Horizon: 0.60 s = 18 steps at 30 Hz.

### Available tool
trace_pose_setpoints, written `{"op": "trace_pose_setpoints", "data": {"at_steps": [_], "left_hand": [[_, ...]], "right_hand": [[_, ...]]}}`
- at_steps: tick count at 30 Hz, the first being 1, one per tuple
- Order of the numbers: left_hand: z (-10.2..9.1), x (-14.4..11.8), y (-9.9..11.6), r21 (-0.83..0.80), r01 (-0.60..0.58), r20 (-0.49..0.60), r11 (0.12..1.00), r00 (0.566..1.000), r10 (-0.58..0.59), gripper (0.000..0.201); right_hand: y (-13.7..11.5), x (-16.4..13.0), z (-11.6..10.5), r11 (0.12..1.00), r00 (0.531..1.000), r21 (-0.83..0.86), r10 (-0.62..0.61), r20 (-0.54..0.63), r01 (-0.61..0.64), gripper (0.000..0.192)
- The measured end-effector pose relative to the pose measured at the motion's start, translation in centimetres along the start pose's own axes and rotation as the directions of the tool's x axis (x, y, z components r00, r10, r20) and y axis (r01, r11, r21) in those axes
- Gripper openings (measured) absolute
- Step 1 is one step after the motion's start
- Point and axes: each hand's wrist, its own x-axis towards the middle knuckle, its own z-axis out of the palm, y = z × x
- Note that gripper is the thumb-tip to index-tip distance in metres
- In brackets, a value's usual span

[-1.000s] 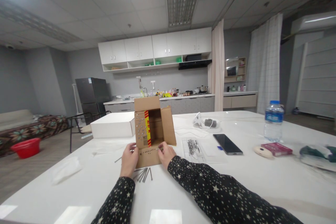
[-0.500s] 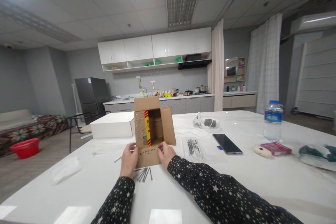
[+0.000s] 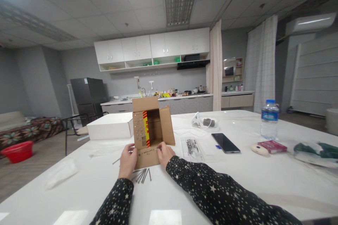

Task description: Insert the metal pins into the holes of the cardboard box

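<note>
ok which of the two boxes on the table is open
The brown cardboard box between the left hand and right hand: its flaps stand spread, showing the inside. The white box behind it to the left is shut, lid flat.

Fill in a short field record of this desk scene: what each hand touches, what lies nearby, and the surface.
left hand: on the front flap of the cardboard box
right hand: on the same flap, right side
box state: open, flaps spread
loose nails: on the table, just in front of the flap
bagged nails: right of box
smartphone: lying flat
surface: white table
</note>
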Motion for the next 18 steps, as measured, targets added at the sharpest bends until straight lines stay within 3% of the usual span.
{"op": "trace_pose_setpoints", "data": {"at_steps": [18], "left_hand": [[0.12, 0.3, -0.3, -0.024, -0.007, -0.003, 1.0, 1.0, 0.007, 0.032]], "right_hand": [[-0.81, -0.4, -0.71, 0.999, 0.999, -0.041, 0.019, 0.035, -0.017, 0.019]]}}
